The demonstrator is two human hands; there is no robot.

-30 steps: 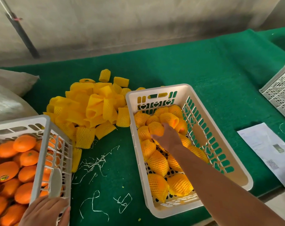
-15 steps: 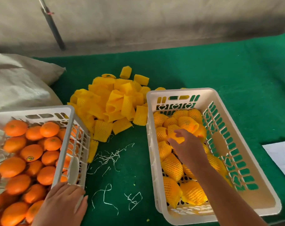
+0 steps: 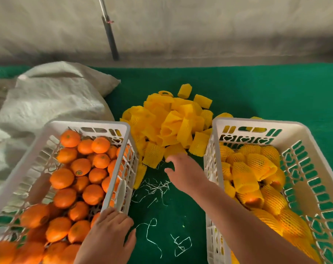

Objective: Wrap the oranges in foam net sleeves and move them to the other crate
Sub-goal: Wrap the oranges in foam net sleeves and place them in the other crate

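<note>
Reaching up the middle of the frame, the right hand [image 3: 182, 173], fingers loosely spread and holding nothing, has the sleeve pile [image 3: 171, 122] just above; the left hand [image 3: 108, 235] rests flat on the orange crate [image 3: 114, 187] at lower left.

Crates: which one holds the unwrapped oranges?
The left crate, where the left hand rests: bare oranges. The right crate holds only net-sleeved fruit.

Soft, even daylight falls across my table, bright without glare, and shadows are faint. My right hand [image 3: 182, 171] smears with motion blur. Wide-angle bending curves the crate rims at four and eight o'clock, and the corners look softer.
</note>
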